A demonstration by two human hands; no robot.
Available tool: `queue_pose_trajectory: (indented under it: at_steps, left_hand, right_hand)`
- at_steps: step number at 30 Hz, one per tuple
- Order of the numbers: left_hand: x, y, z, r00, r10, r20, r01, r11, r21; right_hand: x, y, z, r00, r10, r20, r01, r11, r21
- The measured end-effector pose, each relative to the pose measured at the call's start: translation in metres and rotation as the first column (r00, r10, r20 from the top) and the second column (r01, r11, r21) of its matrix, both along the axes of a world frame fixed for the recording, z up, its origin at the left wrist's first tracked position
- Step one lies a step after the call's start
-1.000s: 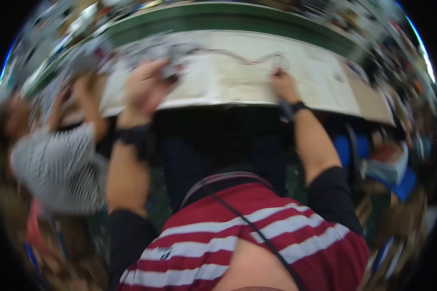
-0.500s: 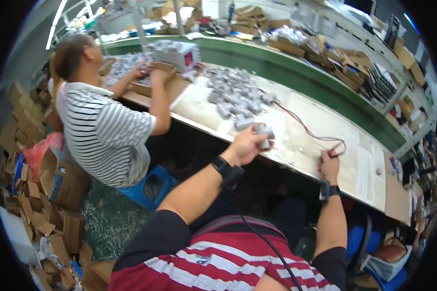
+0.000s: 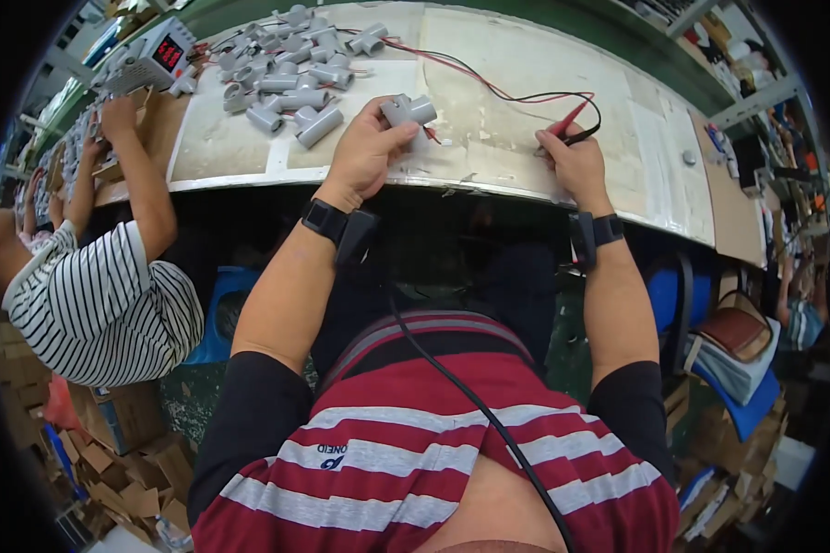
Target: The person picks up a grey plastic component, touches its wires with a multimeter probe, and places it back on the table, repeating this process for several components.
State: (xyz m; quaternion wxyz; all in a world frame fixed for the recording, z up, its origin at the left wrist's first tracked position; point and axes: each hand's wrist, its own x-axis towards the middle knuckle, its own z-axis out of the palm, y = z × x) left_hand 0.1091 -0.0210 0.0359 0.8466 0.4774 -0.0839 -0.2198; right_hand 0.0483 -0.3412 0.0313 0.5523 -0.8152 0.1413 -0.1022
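Observation:
My left hand (image 3: 367, 155) is closed around a grey T-shaped pipe fitting (image 3: 411, 111), held above the near edge of the white worktable (image 3: 489, 166). Short red wires with a small white plug (image 3: 436, 137) hang from the fitting. About a forearm's width to the right, my right hand (image 3: 576, 168) pinches a pair of test probes (image 3: 574, 120), one red and one black. Their red and black leads (image 3: 489, 85) loop back across the table to the pile. Similar grey fittings (image 3: 290, 74) lie heaped at the table's far left, some with short wires.
A grey metal box with a red digital display (image 3: 161, 51) stands at the far left. Beside it a co-worker in a striped shirt (image 3: 97, 304) reaches into a cardboard box. A small grey disc (image 3: 689, 158) lies at right. Bags rest on a blue chair (image 3: 733, 387).
My view has tilted down and swung, so the table and co-worker sit differently in it. Both hands keep their hold on the fitting and the probes.

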Motion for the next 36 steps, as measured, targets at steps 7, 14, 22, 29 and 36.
queue_pose_trajectory:
  at_steps: [7, 14, 22, 29, 36]
  left_hand:
    - [0.009, 0.0, -0.005, 0.993, -0.074, 0.087, 0.074, 0.997, -0.004]
    - [0.011, -0.002, -0.005, 0.966, -0.085, 0.245, 0.054, 0.99, 0.13]
    - [-0.012, -0.011, 0.003, 0.981, 0.007, -0.193, -0.039, 0.986, -0.161]
    - [-0.092, 0.006, -0.001, 0.948, 0.115, -0.297, -0.201, 0.94, -0.277]
    - [-0.103, 0.021, -0.043, 0.877, 0.075, -0.475, -0.248, 0.917, -0.313]
  right_hand:
    - [-0.001, 0.008, 0.009, 1.0, 0.005, -0.026, -0.004, 1.0, 0.013]
    - [-0.003, 0.007, 0.007, 1.0, -0.019, -0.003, 0.019, 0.998, 0.052]
    - [-0.002, 0.024, 0.015, 1.0, -0.009, -0.011, 0.011, 0.954, 0.3]
    - [0.007, 0.074, 0.017, 0.99, 0.104, 0.099, -0.141, 0.835, 0.532]
    - [0.017, 0.127, 0.009, 0.965, 0.218, 0.143, -0.26, 0.839, 0.479]
